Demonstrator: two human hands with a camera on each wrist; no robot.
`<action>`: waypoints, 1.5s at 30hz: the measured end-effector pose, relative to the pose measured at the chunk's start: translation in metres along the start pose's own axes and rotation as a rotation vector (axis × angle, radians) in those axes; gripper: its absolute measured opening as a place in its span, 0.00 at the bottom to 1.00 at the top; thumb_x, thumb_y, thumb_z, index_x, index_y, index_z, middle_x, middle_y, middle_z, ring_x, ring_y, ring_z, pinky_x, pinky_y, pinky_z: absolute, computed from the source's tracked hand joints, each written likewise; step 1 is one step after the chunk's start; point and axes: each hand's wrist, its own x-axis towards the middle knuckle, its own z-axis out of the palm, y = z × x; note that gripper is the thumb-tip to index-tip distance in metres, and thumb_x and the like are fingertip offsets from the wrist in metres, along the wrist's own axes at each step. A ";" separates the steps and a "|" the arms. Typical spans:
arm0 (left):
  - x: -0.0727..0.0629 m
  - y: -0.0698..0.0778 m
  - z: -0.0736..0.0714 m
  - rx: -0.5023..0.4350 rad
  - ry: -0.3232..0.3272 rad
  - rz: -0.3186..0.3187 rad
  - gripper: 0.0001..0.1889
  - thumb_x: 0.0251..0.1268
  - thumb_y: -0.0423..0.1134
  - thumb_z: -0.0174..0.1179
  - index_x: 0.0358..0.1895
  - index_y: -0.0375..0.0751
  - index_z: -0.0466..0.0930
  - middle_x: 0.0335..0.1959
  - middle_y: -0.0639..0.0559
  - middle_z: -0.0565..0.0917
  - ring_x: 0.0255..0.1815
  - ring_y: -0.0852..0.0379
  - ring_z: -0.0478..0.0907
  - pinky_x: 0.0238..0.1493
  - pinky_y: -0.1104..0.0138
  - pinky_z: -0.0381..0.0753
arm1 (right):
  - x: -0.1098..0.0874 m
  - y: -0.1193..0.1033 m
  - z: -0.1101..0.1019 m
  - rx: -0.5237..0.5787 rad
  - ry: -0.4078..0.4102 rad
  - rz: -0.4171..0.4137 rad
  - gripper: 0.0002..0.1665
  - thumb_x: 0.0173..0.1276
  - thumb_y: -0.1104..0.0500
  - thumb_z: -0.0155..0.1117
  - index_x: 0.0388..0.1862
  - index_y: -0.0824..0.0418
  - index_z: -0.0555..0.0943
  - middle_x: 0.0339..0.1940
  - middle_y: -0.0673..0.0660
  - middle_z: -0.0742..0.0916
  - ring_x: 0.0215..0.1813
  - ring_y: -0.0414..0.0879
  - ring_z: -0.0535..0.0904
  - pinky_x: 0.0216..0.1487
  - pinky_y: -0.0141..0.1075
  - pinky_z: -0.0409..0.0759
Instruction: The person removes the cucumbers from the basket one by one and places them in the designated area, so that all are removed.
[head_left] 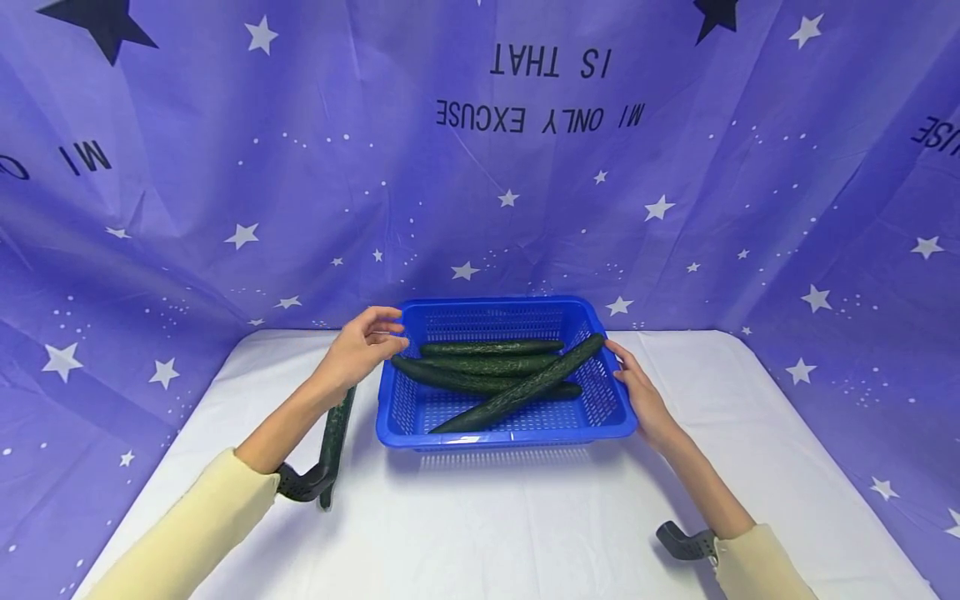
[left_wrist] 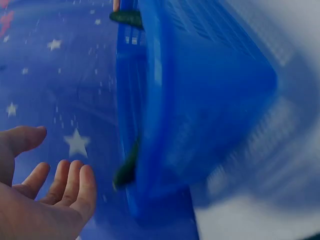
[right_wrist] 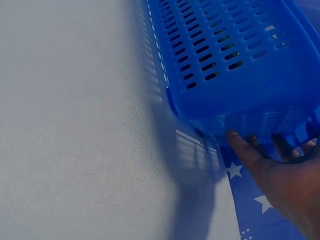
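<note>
A blue plastic basket on the white table holds several long dark-green cucumbers. One cucumber lies diagonally across the others, its upper end against the right rim. My left hand hovers at the basket's left rim, fingers loosely bent and holding nothing; in the left wrist view a gap separates that hand from the basket. Against the basket's right end rests my right hand, its fingertips touching the outer side near the rim. Another cucumber lies on the table under my left forearm.
White cloth covers the table. A purple curtain with stars and lettering stands behind it and along both sides. Black wrist mounts stick out from both forearms, the left one overlapping the loose cucumber in the head view.
</note>
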 end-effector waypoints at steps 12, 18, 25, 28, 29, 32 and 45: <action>0.040 0.025 0.065 0.011 -0.318 0.033 0.26 0.69 0.35 0.63 0.69 0.42 0.71 0.62 0.43 0.77 0.58 0.47 0.77 0.58 0.49 0.76 | 0.001 0.001 -0.001 -0.007 0.003 -0.005 0.34 0.79 0.62 0.29 0.82 0.53 0.48 0.73 0.69 0.61 0.57 0.53 0.72 0.49 0.36 0.78; 0.057 0.031 0.090 0.026 -0.471 0.002 0.24 0.70 0.36 0.63 0.68 0.45 0.73 0.62 0.49 0.77 0.59 0.50 0.76 0.62 0.48 0.72 | 0.003 0.003 -0.003 -0.014 0.011 0.000 0.34 0.78 0.62 0.30 0.82 0.53 0.48 0.73 0.68 0.61 0.57 0.55 0.71 0.50 0.36 0.78; 0.076 0.032 0.110 0.032 -0.579 0.015 0.23 0.71 0.34 0.63 0.67 0.42 0.74 0.64 0.48 0.76 0.63 0.50 0.74 0.64 0.52 0.71 | 0.003 0.003 -0.003 -0.009 0.011 -0.002 0.34 0.78 0.62 0.30 0.82 0.53 0.48 0.72 0.70 0.62 0.58 0.57 0.71 0.49 0.37 0.79; 0.084 0.029 0.119 0.040 -0.625 0.019 0.24 0.71 0.33 0.63 0.68 0.41 0.73 0.65 0.48 0.75 0.63 0.51 0.74 0.64 0.52 0.72 | 0.003 0.002 -0.002 -0.006 0.013 -0.003 0.34 0.78 0.62 0.30 0.82 0.53 0.48 0.72 0.70 0.62 0.57 0.57 0.71 0.48 0.37 0.79; 0.087 0.027 0.122 0.043 -0.642 0.014 0.24 0.71 0.33 0.62 0.68 0.41 0.72 0.66 0.48 0.75 0.63 0.50 0.74 0.64 0.51 0.71 | 0.003 0.002 -0.002 -0.005 0.012 -0.004 0.34 0.79 0.62 0.29 0.82 0.53 0.48 0.72 0.70 0.61 0.58 0.57 0.71 0.49 0.37 0.79; 0.094 0.025 0.129 0.065 -0.693 -0.020 0.25 0.71 0.33 0.62 0.70 0.43 0.71 0.68 0.46 0.72 0.62 0.51 0.75 0.64 0.49 0.70 | 0.003 0.002 -0.002 0.000 0.015 -0.003 0.34 0.79 0.62 0.29 0.82 0.52 0.48 0.73 0.70 0.62 0.58 0.58 0.71 0.48 0.37 0.79; 0.115 0.010 0.154 0.150 -0.865 -0.218 0.32 0.70 0.30 0.62 0.75 0.51 0.64 0.72 0.45 0.67 0.71 0.48 0.65 0.64 0.50 0.71 | 0.004 0.004 -0.003 0.006 0.008 -0.005 0.34 0.79 0.62 0.30 0.82 0.53 0.48 0.74 0.70 0.60 0.62 0.62 0.67 0.49 0.37 0.79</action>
